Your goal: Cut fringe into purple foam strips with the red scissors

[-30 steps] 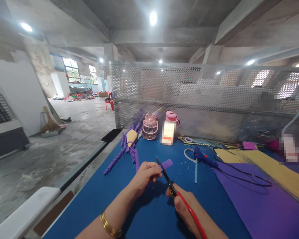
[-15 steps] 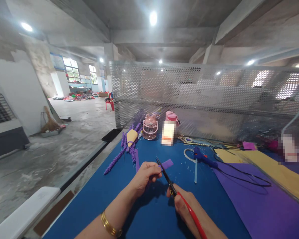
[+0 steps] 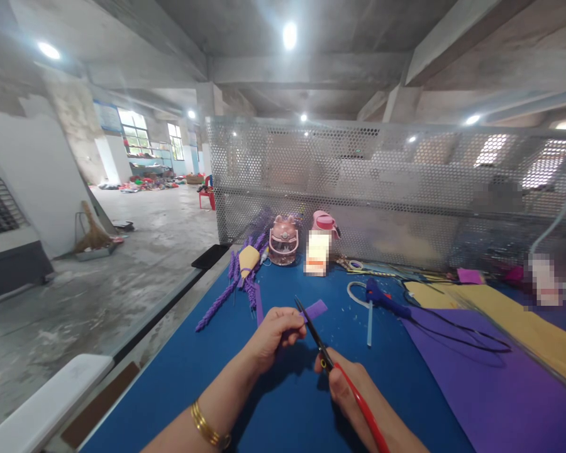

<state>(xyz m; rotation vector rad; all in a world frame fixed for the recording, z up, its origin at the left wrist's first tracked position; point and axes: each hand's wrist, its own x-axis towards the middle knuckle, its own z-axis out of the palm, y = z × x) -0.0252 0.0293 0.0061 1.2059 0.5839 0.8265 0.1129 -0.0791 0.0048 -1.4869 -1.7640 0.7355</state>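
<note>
Over the blue tabletop point(image 3: 179, 377), my left hand point(image 3: 278, 333) pinches a short purple strip point(image 3: 316, 308) between thumb and fingers. My right hand point(image 3: 346, 380) is wrapped round red-handled scissors point(image 3: 326, 357). Their dark blades cross the strip close to my left fingertips and look nearly closed; whether they have cut through I cannot tell. Beyond my left hand, a purple braided flower bunch point(image 3: 217, 311) with a yellow piece point(image 3: 249, 260) lies on the table, and a longer purple strip point(image 3: 259, 303) sits beside it.
A blue glue gun point(image 3: 387, 299) with its black cord lies to the right, near a large purple sheet point(image 3: 495, 377) and yellow sheets point(image 3: 514, 308). A pink animal-eared bottle point(image 3: 283, 242) and another pink bottle point(image 3: 324, 221) stand at the back, before a perforated metal screen point(image 3: 396, 182).
Almost nothing differs. Both hands, the scissors and the purple strip keep their places; the whole view has shifted very slightly.
</note>
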